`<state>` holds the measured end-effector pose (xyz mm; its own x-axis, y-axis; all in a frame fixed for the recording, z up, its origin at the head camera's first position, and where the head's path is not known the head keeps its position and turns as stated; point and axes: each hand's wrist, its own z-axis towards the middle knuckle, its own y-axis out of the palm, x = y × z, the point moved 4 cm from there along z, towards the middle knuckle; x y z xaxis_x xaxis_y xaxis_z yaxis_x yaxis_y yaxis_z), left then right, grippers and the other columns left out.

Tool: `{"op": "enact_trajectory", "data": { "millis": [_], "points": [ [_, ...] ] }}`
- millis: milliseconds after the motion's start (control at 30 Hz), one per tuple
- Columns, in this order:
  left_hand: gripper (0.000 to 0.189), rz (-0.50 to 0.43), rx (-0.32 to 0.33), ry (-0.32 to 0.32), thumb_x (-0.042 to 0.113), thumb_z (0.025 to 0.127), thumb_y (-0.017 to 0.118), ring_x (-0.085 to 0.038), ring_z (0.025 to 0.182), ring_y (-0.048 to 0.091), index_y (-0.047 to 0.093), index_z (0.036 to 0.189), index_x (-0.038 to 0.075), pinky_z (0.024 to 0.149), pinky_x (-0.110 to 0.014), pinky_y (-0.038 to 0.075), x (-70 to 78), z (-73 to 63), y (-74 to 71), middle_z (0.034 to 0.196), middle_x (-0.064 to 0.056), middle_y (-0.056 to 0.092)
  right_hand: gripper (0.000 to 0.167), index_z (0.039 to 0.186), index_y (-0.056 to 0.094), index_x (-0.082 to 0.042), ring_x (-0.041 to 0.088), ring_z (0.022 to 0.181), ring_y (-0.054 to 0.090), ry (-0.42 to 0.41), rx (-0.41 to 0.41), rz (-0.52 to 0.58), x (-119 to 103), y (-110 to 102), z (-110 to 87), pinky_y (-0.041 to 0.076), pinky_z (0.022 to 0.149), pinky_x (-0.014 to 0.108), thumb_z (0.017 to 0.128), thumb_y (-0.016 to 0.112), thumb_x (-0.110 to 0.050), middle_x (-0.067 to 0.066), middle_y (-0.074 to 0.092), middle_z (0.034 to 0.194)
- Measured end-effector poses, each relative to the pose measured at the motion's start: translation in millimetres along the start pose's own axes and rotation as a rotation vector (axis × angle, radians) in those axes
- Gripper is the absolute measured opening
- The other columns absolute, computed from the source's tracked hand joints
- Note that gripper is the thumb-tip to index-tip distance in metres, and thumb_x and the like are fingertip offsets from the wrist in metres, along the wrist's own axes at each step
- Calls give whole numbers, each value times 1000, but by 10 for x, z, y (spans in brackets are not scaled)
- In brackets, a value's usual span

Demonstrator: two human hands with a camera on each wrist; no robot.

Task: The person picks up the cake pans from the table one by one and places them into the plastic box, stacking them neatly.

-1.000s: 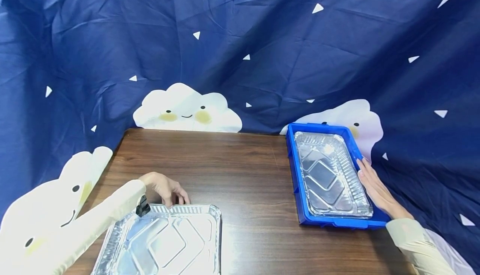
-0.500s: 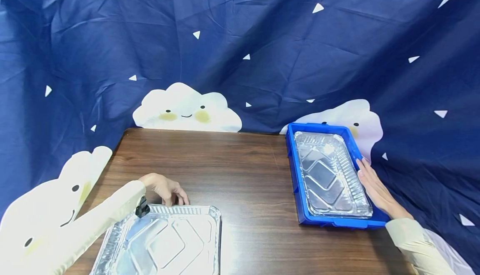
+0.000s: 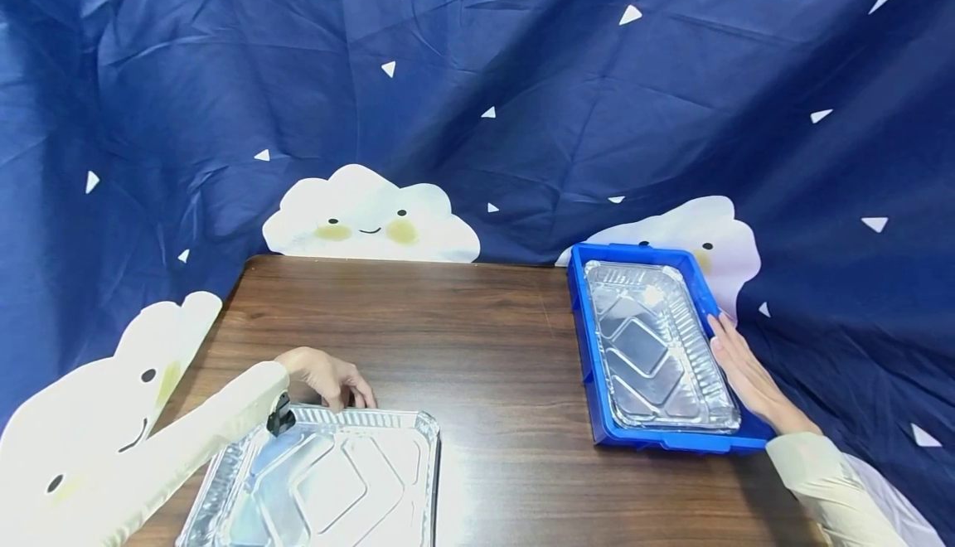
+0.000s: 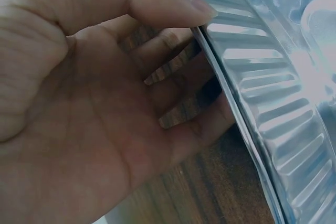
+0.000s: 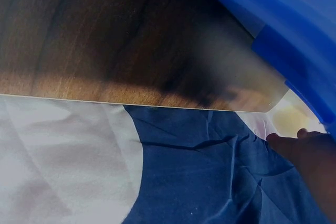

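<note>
A large empty foil tray (image 3: 328,481) lies at the near left of the wooden table (image 3: 485,348). My left hand (image 3: 332,381) pinches its far rim. The left wrist view shows the thumb on top of the foil tray's (image 4: 273,93) rim and the fingers (image 4: 173,77) curled under it. At the right, a blue plastic tray (image 3: 582,331) holds a second foil tray (image 3: 649,348). My right hand (image 3: 742,369) lies flat with straight fingers along the blue tray's right wall. In the right wrist view the blue tray (image 5: 283,19) overhangs the table edge, with my fingertips (image 5: 310,156) beside it.
A dark blue cloth (image 3: 477,99) with white clouds and triangles hangs behind and around the table. It drapes close against the table's left, back and right edges. The blue tray sits at the table's right edge.
</note>
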<state>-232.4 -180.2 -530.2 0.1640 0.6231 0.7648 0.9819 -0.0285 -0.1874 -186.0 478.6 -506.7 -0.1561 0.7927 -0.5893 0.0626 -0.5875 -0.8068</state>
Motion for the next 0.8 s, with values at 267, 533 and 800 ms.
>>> {"op": "enact_trajectory", "data": {
  "millis": [267,533,800],
  "points": [
    [54,2,32,-83,-16,88,64,-14,94,62,66,138,3,72,-25,56,9,-52,-30,117,-9,73,61,166,6,4,58,154,-8,2,-1,4,-2,-2,4,-8,124,72,117,24,-28,37,-4,169],
    [61,-44,61,-120,-19,86,62,-15,92,65,65,141,7,75,-32,63,30,-71,-62,117,-7,71,61,166,6,4,54,156,-10,-1,-2,10,7,2,9,-8,124,70,117,25,-26,36,-5,169],
    [64,-50,112,-98,-20,84,59,-25,100,69,63,143,5,84,-48,65,88,-107,-119,122,-15,72,61,166,6,3,55,155,-11,8,-1,10,6,0,11,-9,124,71,117,25,-26,36,-5,169]
  ]
}}
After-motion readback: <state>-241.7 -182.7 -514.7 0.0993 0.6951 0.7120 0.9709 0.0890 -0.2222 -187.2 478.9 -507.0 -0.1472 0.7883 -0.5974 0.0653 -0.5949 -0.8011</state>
